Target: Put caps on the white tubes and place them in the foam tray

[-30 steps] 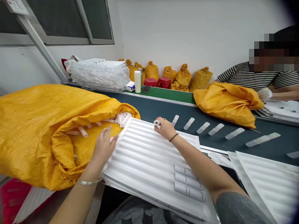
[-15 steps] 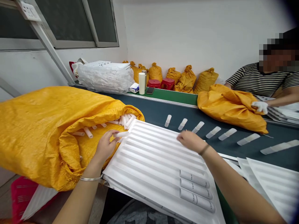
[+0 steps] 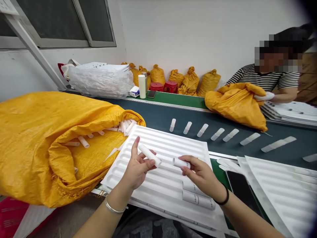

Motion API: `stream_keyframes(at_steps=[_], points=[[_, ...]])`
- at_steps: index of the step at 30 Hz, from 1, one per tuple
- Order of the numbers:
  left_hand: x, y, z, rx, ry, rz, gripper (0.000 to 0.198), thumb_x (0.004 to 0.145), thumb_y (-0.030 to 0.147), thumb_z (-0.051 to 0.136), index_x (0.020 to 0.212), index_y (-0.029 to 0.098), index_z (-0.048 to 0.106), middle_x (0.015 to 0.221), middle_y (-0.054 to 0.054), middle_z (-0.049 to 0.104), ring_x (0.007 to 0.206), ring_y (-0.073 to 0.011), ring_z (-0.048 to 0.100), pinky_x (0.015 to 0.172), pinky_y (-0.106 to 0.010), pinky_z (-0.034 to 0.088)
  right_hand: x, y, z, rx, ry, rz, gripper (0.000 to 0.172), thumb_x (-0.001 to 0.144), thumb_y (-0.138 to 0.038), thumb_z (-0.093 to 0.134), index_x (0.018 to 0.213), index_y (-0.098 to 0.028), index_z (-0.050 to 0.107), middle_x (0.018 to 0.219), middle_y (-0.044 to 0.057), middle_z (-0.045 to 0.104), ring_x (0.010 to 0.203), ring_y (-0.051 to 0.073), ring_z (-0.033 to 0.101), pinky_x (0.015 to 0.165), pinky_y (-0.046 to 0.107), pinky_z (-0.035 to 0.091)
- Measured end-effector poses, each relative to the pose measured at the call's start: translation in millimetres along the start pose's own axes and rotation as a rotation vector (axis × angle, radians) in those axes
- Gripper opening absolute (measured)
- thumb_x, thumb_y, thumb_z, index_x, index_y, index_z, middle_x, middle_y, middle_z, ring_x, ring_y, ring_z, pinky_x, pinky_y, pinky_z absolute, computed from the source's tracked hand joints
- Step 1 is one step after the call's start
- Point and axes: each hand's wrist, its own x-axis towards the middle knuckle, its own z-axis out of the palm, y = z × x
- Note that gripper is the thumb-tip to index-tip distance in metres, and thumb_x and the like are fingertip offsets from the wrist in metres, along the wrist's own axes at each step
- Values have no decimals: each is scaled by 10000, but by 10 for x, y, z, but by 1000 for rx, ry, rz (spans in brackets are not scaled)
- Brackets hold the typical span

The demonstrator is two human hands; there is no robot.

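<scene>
My left hand [image 3: 137, 165] pinches a white plastic tube [image 3: 149, 155] above a white grooved tray [image 3: 158, 147]. Close to it on the right, my right hand [image 3: 199, 173] holds a second white tube [image 3: 181, 162] by its end. The two tubes point toward each other with a small gap between them. Two or three tubes [image 3: 198, 199] lie in the tray's near right grooves. To the left, an open yellow sack [image 3: 49, 138] holds several more white tubes [image 3: 126, 126].
A dark conveyor belt [image 3: 158, 115] carries a row of white tubes [image 3: 218, 133]. A person in a striped shirt [image 3: 269, 81] handles another yellow sack [image 3: 237, 104] at the right. More grooved trays [image 3: 279, 185] and a phone [image 3: 239, 185] lie to my right. Tied yellow bags [image 3: 188, 81] line the far wall.
My left hand took a tube from the sack mouth and brought it over the tray. My right hand drew back from the belt and now holds a tube near the left one.
</scene>
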Motion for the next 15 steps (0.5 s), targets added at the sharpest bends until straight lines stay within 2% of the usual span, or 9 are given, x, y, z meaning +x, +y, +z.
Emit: stream_keyframes(at_steps=[2,4,6,8,10,12,15], points=[[-10,-17,116,-67,54,-14,803,677,200,776,1308,331,298,935,1,627,807,-133,637,760,-301,521,57,-70,94,207,9,-5,328,863,-381,568,1135,-198,568,891,57,648,697,153,627,657,296,537],[4,-40,152,-76,120,43,617,661,216,788,1162,258,430,929,-4,630,825,-116,620,788,-272,506,109,-130,161,326,29,2,354,834,-391,614,1120,-184,591,844,53,657,692,162,639,651,303,547],[24,-55,120,-22,184,124,482,645,237,799,1022,216,499,901,3,634,800,-93,602,776,-228,487,154,-176,169,316,67,-6,358,805,-388,653,1096,-182,624,856,64,671,694,173,638,633,309,548],[28,-44,50,104,207,178,395,628,269,807,913,192,545,831,19,630,728,-80,580,710,-195,471,188,-205,124,219,94,-80,323,806,-353,659,1091,-204,644,959,81,677,766,190,640,671,324,550],[7,-1,-21,325,168,161,342,630,314,800,865,178,591,747,21,623,649,-91,560,623,-199,456,212,-220,54,93,108,-234,290,841,-286,619,1126,-236,633,1069,85,651,916,211,626,783,352,540],[-32,67,-68,590,80,125,319,669,354,767,902,174,644,742,-4,643,646,-128,576,593,-231,457,228,-229,-9,-33,92,-402,306,877,-212,555,1176,-256,603,1129,87,610,1040,216,584,875,369,511],[-99,173,-88,872,-91,167,305,777,362,674,1037,202,670,930,-54,684,806,-185,628,667,-263,489,240,-240,-54,-165,10,-556,368,902,-144,483,1251,-248,540,1151,98,574,1085,200,558,908,356,497]])
